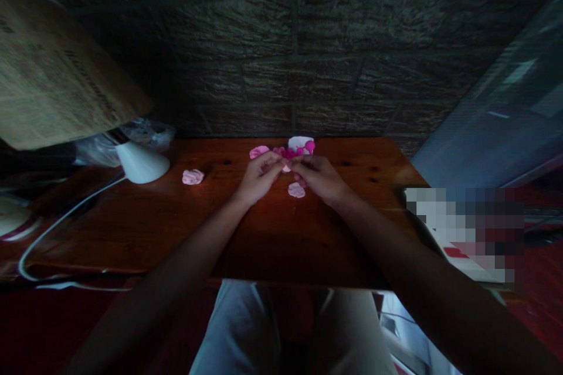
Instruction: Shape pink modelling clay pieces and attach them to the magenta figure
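Both bare hands meet over the far part of the wooden table (pixel 145 234), close to the rough block wall (pixel 334 29). The left hand (pixel 258 179) and the right hand (pixel 323 179) bring their thumbs and fingertips together, pinching a small pale pink piece (pixel 287 168) between them; how much each one bears, I can't tell from here. Just nearer the person, a flat, crinkled pink scrap (pixel 297 190) lies on the wood, and well off to the left sits a knobbly pink lump (pixel 193 177). Beyond the fingers I see a brighter pink patch (pixel 259 152), some magenta bits (pixel 288 153) partly hidden by the hands, and a white piece (pixel 301 141) with a round magenta blob (pixel 309 146) in front of it. At the table's left stands a white cone-shaped base (pixel 143 164), a pale cord (pixel 73 217) curving away from it, below a big sheet of brown printed paper (pixel 65 70).
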The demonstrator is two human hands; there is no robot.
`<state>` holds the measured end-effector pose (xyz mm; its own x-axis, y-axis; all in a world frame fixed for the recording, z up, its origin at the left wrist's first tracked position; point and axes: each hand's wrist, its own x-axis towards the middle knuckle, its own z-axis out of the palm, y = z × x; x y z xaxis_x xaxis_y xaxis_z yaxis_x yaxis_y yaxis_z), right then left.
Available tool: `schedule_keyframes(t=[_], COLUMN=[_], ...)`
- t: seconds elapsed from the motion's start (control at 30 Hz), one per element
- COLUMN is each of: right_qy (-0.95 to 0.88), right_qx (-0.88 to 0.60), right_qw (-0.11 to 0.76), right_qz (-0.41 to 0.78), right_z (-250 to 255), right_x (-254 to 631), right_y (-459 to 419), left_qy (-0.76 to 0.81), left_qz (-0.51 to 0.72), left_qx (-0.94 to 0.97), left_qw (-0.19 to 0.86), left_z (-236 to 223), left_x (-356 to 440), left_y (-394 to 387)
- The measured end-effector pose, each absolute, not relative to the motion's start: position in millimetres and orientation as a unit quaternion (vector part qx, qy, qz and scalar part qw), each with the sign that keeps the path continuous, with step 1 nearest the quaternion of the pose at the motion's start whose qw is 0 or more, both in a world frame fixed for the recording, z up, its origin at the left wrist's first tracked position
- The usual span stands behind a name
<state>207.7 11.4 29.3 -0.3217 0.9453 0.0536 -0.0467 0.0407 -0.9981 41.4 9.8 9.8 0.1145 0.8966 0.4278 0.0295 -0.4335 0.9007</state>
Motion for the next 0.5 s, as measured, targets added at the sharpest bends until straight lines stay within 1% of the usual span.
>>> schedule_keyframes(t=[0.13,0.37,0.5], right_qy=[-0.574,-0.569,-0.575], right_qx=[-0.390,-0.396,-0.402], right_qw=[0.436,0.437,0.437], right_qz=[0.573,0.573,0.564], right_z=[30.3,32.7,34.1], right_x=[207.0,206.7,206.4], right_y=[10.7,9.6,9.1], left_qy=[0.341,0.349,0.373], left_qz=[0.542,0.550,0.532], left_qx=[0.638,0.653,0.651], left_qw=[0.426,0.386,0.392], left_z=[9.6,9.4,9.7], left_x=[40.4,39.5,39.9], left_y=[10.6,11.8,10.2])
